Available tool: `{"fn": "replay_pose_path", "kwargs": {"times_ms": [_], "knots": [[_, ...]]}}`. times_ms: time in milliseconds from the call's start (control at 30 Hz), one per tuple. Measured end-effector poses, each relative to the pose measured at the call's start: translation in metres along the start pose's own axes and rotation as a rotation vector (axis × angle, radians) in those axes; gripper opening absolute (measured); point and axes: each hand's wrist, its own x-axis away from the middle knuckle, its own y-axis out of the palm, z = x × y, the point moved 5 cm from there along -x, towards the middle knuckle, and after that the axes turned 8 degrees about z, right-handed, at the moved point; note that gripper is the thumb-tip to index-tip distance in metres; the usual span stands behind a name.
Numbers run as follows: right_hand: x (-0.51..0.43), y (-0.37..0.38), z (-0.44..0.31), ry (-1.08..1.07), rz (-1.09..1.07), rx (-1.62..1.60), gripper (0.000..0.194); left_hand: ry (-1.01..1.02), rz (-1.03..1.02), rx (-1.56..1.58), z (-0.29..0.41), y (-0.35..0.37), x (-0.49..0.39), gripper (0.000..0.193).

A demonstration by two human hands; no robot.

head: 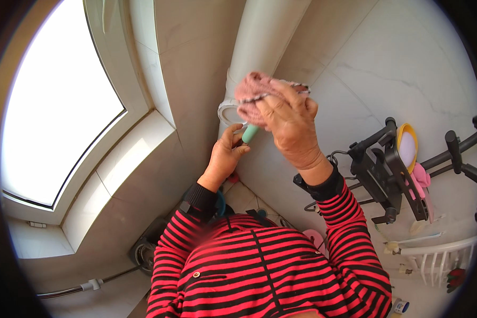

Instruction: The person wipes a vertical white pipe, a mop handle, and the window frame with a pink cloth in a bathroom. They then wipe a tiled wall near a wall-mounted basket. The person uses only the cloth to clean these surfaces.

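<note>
My right hand (296, 127) is closed on a bunched pink cloth (256, 93) with a dark patterned edge, held up in front of a white vertical pipe (262, 43). Just below the cloth, my left hand (224, 153) holds a light green handle (249, 134) between thumb and fingers. The upper end of that handle goes out of sight behind the cloth and my right hand, so what it belongs to cannot be told. A round white cap on the pipe's side branch (231, 113) shows to the left of the cloth.
At the left is a bright window (59, 107) above a tiled sill (131, 149). On the right wall a black shower fixture (375, 171) carries a yellow-rimmed item (407, 147) and a pink cloth (421, 177). A white rack (441, 248) is at lower right, a metal pole (79, 287) at lower left.
</note>
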Motion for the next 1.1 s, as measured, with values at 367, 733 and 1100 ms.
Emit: {"fn": "replay_pose_path", "kwargs": {"times_ms": [367,733,1100], "knots": [[0.058,0.035,-0.042,-0.110,-0.130,-0.060,0.025,0.172,0.081,0.012,0.004,0.004,0.006,0.052],[0.055,0.042,-0.038,0.038,-0.033,-0.232,0.027,0.167,0.062,-0.002,-0.001,-0.005,0.000,0.056],[0.014,0.010,0.010,0.061,0.200,-0.188,0.037,-0.083,-0.028,0.056,0.004,-0.012,0.011,0.059]]}}
